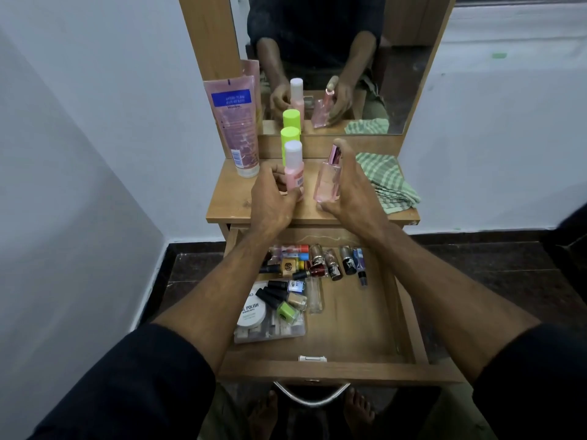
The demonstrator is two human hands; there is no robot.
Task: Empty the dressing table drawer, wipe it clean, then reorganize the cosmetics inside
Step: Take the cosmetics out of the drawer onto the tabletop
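Note:
The wooden drawer (359,331) is pulled open below the tabletop (232,198). Inside lie several nail polish bottles (286,293), small perfume vials (336,263), a round white nail polish remover tub (252,312) and a clear plastic case (273,331). On the tabletop, my left hand (273,198) grips a pink bottle with a white cap (293,166). My right hand (352,188) holds an upright pink perfume bottle (328,182) with a shiny pink cap. A green checked cloth (386,182) lies folded at the right of the tabletop.
A pink tube (236,125) stands cap-down at the back left of the tabletop. A bottle with a lime-green cap (289,144) stands behind the pink bottle. The mirror (333,58) rises at the back. White walls flank the table; my bare feet show under the metal drawer handle (313,396).

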